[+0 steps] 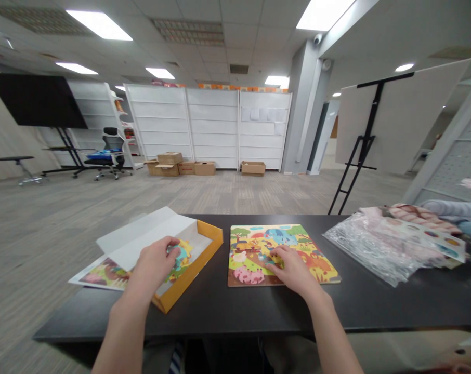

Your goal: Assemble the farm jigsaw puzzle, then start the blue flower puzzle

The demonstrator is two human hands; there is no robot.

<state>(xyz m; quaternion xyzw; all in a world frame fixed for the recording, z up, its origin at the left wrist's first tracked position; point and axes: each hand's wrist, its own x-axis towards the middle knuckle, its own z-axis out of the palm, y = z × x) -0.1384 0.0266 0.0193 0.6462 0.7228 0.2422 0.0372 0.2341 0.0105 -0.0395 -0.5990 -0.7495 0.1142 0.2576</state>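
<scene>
A jigsaw puzzle (251,254) with farm and wild animals on it lies flat on the black table. My right hand (292,266) rests over its middle, fingers bent around a small yellowish puzzle piece (277,259) at the board's surface. To the left stands an open yellow-edged box (192,275) with colourful puzzle pieces (184,253) inside. My left hand (157,265) reaches into this box, its thumb and fingers curled at a turquoise puzzle piece (174,255). The palm side of each hand is hidden.
Under the box's left side lies a printed picture sheet (106,272), near a white flap (149,236). Clear plastic-wrapped goods (383,239) cover the table's right end. Beyond the black table (204,317) stand an easel-like board stand (362,140) and cardboard boxes (169,166).
</scene>
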